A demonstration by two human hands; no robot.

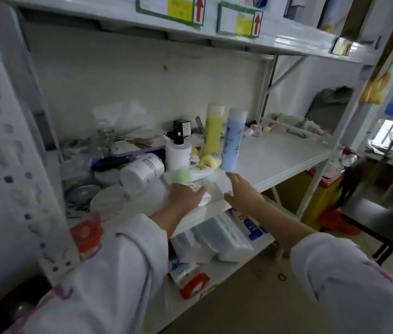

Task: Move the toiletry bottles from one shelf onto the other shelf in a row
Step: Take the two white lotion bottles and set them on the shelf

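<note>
Toiletry bottles upright on shelf; left hand gripping white tube, right hand spread.

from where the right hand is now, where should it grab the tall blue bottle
Around its mid body, coming from the front right. The blue bottle stands upright near the shelf's front, with bare shelf on its right; the yellow bottle crowds its left. The open right hand is just below it.
</note>
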